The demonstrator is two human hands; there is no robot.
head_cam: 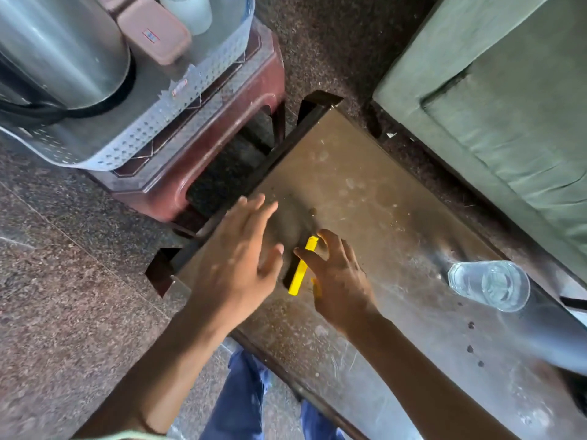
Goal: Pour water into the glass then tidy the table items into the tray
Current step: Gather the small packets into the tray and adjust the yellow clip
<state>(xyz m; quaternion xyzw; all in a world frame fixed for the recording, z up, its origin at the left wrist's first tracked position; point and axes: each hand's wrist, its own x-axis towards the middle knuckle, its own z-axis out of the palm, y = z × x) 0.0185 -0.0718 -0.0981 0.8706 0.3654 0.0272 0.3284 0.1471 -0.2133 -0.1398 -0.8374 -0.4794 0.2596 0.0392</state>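
Right hand (338, 281): thumb and fingers pinching yellow bar (303, 266) on table (381, 192). Left hand (238, 258): fingers spread, holding nothing, just left of bar. Glass (489, 285): well right of grip. Tray (178, 100): far up-left, on stool (222, 154).

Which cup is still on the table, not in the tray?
The clear glass, standing alone on the brown table right of the hands. The white cup already sits in the tray on the stool.
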